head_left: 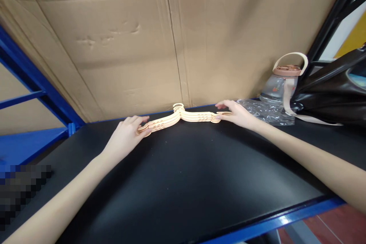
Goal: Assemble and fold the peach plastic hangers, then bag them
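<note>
A stack of cream-coloured clothes hangers [197, 116] lies at the back of the black tabletop, near the cardboard. Their hooks point away from me, bunched together at the middle. My left hand [129, 131] is closed around the left end of the stack, fingers over the far side and thumb on the near side. At the right end, my right hand [236, 114] has the hanger tips between its thumb and fingers, with the upper fingers partly raised. The hands hide the outermost tips of the hangers.
A large cardboard sheet [128, 53] stands behind the black table [183, 183]. To the right are crumpled clear plastic [263, 111], a strapped water bottle [276, 85] and a dark bag [328, 84]. Blue frame bars [42, 72] rise at left.
</note>
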`<state>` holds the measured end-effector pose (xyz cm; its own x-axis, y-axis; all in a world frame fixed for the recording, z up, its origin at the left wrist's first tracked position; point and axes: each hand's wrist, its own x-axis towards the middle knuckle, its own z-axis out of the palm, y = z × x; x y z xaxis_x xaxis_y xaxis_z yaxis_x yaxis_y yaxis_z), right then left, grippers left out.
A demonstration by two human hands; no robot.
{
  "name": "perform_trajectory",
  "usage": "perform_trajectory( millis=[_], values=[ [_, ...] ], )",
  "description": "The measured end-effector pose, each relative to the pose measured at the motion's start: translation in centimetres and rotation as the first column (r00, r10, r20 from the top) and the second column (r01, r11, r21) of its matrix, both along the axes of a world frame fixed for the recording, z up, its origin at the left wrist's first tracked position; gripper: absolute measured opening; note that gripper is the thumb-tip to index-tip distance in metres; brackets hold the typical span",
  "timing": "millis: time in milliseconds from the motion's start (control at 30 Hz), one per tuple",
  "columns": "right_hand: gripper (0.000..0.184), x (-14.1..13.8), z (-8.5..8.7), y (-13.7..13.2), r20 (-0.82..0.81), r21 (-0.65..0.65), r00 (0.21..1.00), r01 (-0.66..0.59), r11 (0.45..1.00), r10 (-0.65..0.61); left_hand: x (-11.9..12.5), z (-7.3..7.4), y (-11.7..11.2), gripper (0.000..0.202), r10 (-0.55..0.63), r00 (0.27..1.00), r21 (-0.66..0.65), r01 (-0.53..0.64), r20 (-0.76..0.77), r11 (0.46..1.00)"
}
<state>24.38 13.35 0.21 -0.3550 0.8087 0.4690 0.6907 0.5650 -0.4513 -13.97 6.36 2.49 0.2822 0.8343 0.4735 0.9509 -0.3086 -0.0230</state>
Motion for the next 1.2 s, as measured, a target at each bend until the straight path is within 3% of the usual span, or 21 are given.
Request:
perform_trajectory(
  millis=[100, 167, 267, 367, 467, 600, 1200],
  values=[
    [0.042, -1.3, 0.8, -2.0, 0.029, 0.248, 0.997, 0.065, 0.967, -0.075, 1.8, 0.0, -1.1, 0.057, -0.042, 0.999, 0.201, 0.040, 0.003, 0.979],
    [0.037, -2.6, 1.3, -3.9, 0.068, 0.294, 0.997, 0.007, 0.956, -0.029, 3.7, -0.4, -2.2, 0.064, -0.084, 0.996, 0.213, 0.076, 0.029, 0.974],
    [0.044, -4.6, 1.0, -6.8, 0.217, 0.209, 0.964, -0.198, 0.958, 0.152, 6.7, -1.6, -4.2, 0.071, -0.173, 0.984, -0.006, 0.173, 0.053, 0.985],
    [0.066, -5.8, -0.1, -8.4, 0.314, -0.012, 0.896, -0.326, 0.945, 0.313, 8.5, -2.9, -5.5, 0.078, -0.288, 0.957, -0.231, 0.289, 0.039, 0.929],
    [0.076, -6.1, -1.2, -8.8, 0.318, -0.198, 0.865, -0.340, 0.919, 0.388, 8.6, -3.1, -5.7, 0.079, -0.372, 0.927, -0.394, 0.360, 0.048, 0.846],
    [0.077, -5.8, -1.4, -8.4, 0.339, -0.228, 0.851, -0.338, 0.913, 0.400, 7.9, -2.3, -5.1, 0.077, -0.385, 0.922, -0.496, 0.355, 0.046, 0.792],
    [0.071, -5.4, -1.0, -8.1, 0.356, -0.182, 0.833, -0.383, 0.905, 0.424, 7.8, -1.8, -5.3, 0.071, -0.393, 0.919, -0.475, 0.353, 0.017, 0.806]
  ],
)
